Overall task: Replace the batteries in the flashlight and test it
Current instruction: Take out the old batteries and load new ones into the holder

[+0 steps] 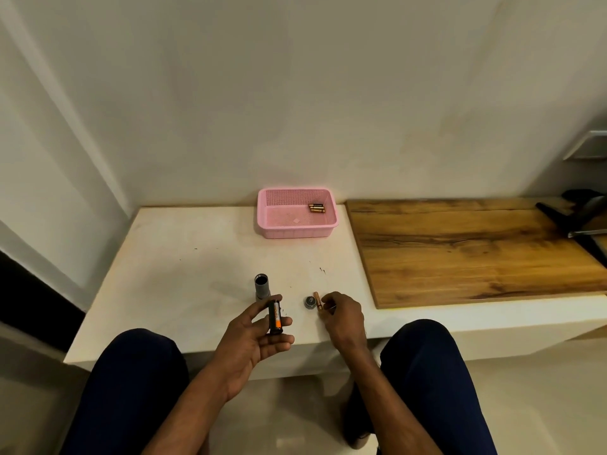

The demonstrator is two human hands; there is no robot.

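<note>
Presently on desk (184, 257): flashlight (262, 286), grey tube, upright, open end up, just beyond the left hand. Left hand (259, 333): palm up, fingers curled round a black holder (275, 318) with an orange band showing. Right hand (343, 315): fingertips pinch one copper battery (317, 300), which lies touching or just beside the round cap (309, 302). Pink basket (295, 231) at the wall, a few spares (316, 208) in its right rear corner. Wood board (460, 247) to the right.

Perforated pink plastic basket (297, 221), glossy grained wood board (473, 251), matt white counter (184, 257).
</note>
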